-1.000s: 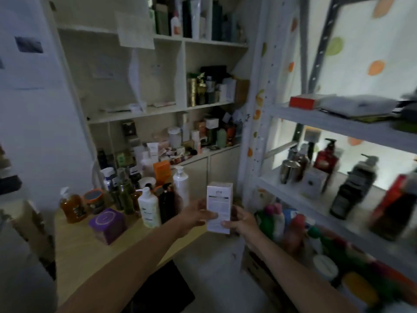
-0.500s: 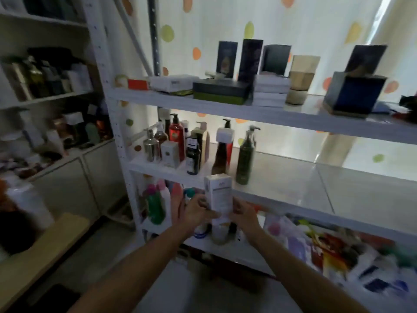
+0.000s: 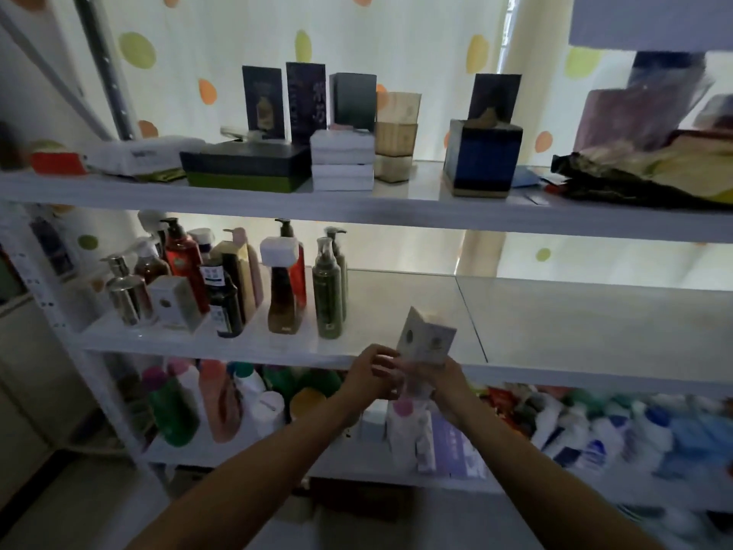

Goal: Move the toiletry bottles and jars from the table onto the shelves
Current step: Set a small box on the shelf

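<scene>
I hold a small white toiletry box (image 3: 426, 339) in both hands at the front edge of the middle shelf (image 3: 396, 311). My left hand (image 3: 371, 375) grips its lower left side and my right hand (image 3: 446, 381) grips its lower right. The box is tilted, its top leaning over the shelf board. Several pump bottles (image 3: 329, 287) and a small white box (image 3: 172, 303) stand on the left part of that shelf. The table is out of view.
The top shelf (image 3: 357, 210) carries dark and white boxes (image 3: 246, 166) and a blue box (image 3: 482, 160). The bottom shelf (image 3: 238, 450) is crowded with coloured bottles and packets. The middle shelf's right half shows bare board. A spotted curtain hangs behind.
My view swung from the table to the metal rack and closer in. Both hands carried the white box up to the middle shelf's front edge, and it now tilts.
</scene>
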`<state>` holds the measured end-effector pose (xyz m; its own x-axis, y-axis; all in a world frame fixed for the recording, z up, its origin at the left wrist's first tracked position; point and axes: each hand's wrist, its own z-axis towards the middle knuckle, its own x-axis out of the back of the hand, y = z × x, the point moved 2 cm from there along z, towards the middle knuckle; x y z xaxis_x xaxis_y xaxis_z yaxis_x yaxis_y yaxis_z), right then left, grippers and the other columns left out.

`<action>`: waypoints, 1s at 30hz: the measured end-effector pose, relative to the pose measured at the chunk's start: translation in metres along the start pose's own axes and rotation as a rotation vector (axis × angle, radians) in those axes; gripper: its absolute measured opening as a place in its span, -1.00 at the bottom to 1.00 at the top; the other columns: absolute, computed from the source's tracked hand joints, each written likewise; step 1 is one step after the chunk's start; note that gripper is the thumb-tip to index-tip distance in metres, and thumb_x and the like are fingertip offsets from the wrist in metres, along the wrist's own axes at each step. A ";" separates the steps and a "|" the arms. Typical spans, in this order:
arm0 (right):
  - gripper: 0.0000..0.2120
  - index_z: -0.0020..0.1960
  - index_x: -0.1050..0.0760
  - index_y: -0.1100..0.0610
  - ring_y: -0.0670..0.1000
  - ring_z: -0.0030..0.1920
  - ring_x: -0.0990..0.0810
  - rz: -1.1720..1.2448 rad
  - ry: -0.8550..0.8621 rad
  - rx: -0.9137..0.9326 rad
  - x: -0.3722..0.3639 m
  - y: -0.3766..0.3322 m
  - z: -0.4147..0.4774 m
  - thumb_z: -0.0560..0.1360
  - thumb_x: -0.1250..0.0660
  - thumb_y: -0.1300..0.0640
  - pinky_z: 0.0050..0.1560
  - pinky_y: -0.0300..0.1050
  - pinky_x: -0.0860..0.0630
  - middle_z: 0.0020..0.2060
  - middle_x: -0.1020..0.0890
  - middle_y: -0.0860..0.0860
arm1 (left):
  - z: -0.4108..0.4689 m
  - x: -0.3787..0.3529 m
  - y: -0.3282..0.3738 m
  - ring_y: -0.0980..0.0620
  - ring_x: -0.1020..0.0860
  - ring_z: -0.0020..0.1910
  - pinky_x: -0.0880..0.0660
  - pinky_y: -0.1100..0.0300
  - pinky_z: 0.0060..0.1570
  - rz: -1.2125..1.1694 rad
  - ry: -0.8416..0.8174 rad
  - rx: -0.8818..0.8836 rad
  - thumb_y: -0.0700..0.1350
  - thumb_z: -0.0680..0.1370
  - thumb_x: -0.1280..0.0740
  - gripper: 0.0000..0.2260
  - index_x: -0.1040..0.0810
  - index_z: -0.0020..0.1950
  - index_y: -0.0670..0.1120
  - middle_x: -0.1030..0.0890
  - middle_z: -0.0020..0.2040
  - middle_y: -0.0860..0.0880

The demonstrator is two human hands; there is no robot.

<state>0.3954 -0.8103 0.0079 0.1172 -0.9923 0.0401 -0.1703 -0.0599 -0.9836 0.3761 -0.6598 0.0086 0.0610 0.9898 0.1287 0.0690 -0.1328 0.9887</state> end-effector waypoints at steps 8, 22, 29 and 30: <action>-0.56 0.11 -0.44 0.17 0.17 0.08 -0.55 0.052 -0.084 0.024 0.001 -0.017 0.095 0.27 -0.46 0.32 -0.05 0.02 -0.56 0.07 -0.56 0.19 | 0.112 0.028 -0.011 -0.08 -0.60 -0.01 -0.60 0.19 -0.08 0.215 0.068 -0.100 -0.29 0.35 -0.51 -0.67 -0.54 0.06 -0.19 -0.62 -0.02 -0.12; -0.41 0.42 -0.10 0.17 -0.03 0.18 -0.39 -0.434 -0.089 0.116 -0.018 0.004 0.192 0.50 -0.29 0.38 0.16 -0.15 -0.43 0.21 -0.40 0.08 | 0.196 0.042 -0.062 0.03 -0.58 -0.14 -0.47 0.35 -0.19 0.410 0.300 -0.144 -0.21 0.48 -0.39 -0.96 -0.54 -0.12 -0.11 -0.60 -0.18 0.01; -0.50 0.30 -0.28 0.11 0.11 0.22 -0.49 -0.321 0.149 0.150 -0.021 0.035 0.185 0.44 -0.40 0.26 0.13 -0.10 -0.49 0.21 -0.46 0.07 | 0.174 0.026 -0.080 0.11 -0.52 0.21 -0.51 0.31 0.10 -0.052 0.234 -0.061 -0.23 0.55 -0.33 -0.56 -0.34 0.39 -0.02 -0.52 0.26 0.03; -0.54 0.28 -0.26 0.04 0.05 0.21 -0.49 -0.338 0.130 0.159 -0.022 0.040 0.179 0.47 -0.36 0.26 0.12 -0.18 -0.46 0.17 -0.47 0.00 | 0.171 0.023 -0.082 0.14 -0.50 0.23 -0.50 0.34 0.09 -0.071 0.207 -0.068 -0.23 0.55 -0.32 -0.53 -0.30 0.42 0.03 -0.50 0.27 0.08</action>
<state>0.5607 -0.7710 -0.0636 0.0139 -0.9257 0.3779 0.0110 -0.3778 -0.9258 0.5420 -0.6344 -0.0829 -0.1477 0.9869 0.0643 -0.0020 -0.0653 0.9979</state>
